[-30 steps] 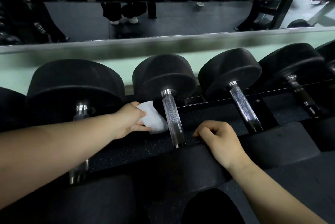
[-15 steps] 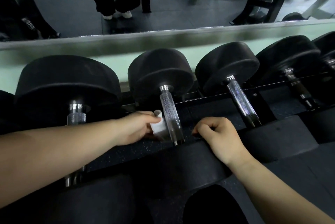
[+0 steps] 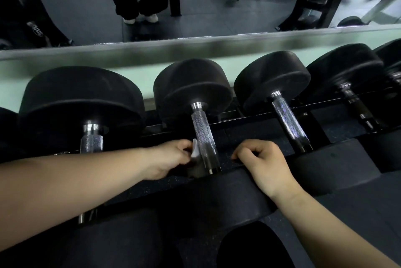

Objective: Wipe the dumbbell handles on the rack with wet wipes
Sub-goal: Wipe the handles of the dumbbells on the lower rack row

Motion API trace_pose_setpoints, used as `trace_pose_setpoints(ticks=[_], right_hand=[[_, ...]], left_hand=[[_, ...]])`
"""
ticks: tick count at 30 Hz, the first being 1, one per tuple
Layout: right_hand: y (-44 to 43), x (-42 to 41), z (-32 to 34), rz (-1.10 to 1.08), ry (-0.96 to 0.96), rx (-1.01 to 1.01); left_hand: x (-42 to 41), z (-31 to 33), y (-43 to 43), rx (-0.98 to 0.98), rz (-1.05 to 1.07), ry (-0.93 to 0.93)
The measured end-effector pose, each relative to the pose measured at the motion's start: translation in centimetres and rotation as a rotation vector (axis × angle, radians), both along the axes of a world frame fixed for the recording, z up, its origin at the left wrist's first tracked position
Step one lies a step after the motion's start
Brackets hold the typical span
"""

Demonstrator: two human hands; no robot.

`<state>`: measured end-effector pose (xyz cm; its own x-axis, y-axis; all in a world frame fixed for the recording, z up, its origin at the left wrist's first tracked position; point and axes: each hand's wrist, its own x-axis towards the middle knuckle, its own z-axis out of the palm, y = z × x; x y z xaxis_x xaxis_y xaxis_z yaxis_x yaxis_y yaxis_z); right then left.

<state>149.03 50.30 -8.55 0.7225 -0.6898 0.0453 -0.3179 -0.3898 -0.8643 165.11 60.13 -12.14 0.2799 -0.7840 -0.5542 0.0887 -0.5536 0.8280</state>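
- White wet wipe point(image 3: 194, 148), folded small, is pinched in the left hand point(image 3: 171, 159), whose fingers are closed on it and press it against the left side of the knurled steel handle point(image 3: 202, 135), low on the bar toward the rack's front edge.
- This handle belongs to the second dumbbell from the left; its far head point(image 3: 191, 87) sits at the rack's back edge.
- The right hand point(image 3: 267, 165) lies just right of the handle, fingers curled over the top rim of the same dumbbell's near head point(image 3: 227, 194).
- The left neighbouring handle point(image 3: 91, 141) is partly hidden by the left forearm; the right neighbouring handle point(image 3: 288, 120) lies bare.
- A black rack rail point(image 3: 243, 121) runs across under the handles.
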Motion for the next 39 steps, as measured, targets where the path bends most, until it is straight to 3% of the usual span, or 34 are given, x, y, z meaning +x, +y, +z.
trace_pose_setpoints(ticks=[2,6,11,14,17,23,28,33,34,36,38,39], right_hand=[[0.0,0.0,0.0,-0.001,-0.009,-0.011],[0.1,0.0,0.0,-0.008,-0.001,-0.02],[0.0,-0.1,0.1,-0.031,0.017,-0.035],[-0.1,-0.1,0.1,-0.02,0.017,-0.044],[0.0,-0.2,0.1,-0.022,-0.002,-0.072],[0.0,-0.2,0.0,-0.008,0.006,0.0],[-0.1,-0.2,0.6,-0.02,0.117,0.042],[0.9,-0.5,4.2,-0.015,0.466,-0.081],[1.4,-0.6,5.7,-0.042,0.46,0.035],[3.2,-0.9,10.0,-0.145,0.286,0.544],[4.9,-1.6,14.5,-0.102,0.079,1.03],[5.5,-2.2,16.3,-0.045,0.014,1.164]], left_hand=[[0.2,0.4,-0.8,-0.057,0.12,-0.009],[0.6,0.9,-2.9,-0.146,0.381,0.194],[-0.1,0.5,-0.9,-0.001,0.043,0.002],[-0.1,0.4,-1.3,-0.023,0.091,-0.047],[-0.2,0.6,-2.3,-0.067,0.233,0.061],[1.1,1.6,-0.3,0.031,0.032,0.177],[1.3,5.4,0.8,0.093,0.205,0.225],[-0.2,13.2,3.0,0.045,0.447,0.43],[-1.0,14.8,3.4,0.034,0.486,0.464],[-2.8,18.0,4.2,0.011,0.558,0.538],[-4.9,21.5,5.1,0.007,0.599,0.579],[-5.8,23.3,5.5,0.009,0.609,0.583]])
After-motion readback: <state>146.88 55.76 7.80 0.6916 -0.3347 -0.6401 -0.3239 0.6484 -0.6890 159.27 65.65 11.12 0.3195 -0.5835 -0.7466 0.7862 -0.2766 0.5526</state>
